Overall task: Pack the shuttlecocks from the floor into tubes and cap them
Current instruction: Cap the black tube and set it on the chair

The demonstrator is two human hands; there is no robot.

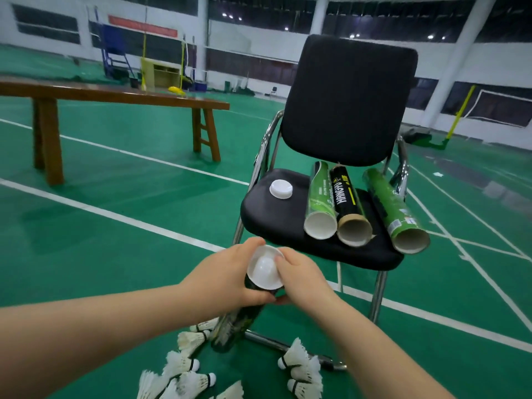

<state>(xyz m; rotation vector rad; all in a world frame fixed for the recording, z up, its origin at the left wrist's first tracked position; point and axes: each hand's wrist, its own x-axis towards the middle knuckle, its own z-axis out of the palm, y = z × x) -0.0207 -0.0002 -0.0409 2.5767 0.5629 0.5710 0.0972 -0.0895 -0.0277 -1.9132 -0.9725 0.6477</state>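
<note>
You're in an indoor badminton hall. Green court floor [86,249] crossed by white boundary lines [115,216] spreads beyond your left hand [227,273] and right hand [303,279]. A yellow net post [460,112] stands far ahead to the right of them. Feathered shuttlecocks [298,355] lie scattered just below them.

Chair [345,105]: matt black cloth, chromed metal frame. Tubes [321,203]: glossy printed card. Cap [281,189]: smooth white plastic. Bench [115,95]: varnished wood.
</note>
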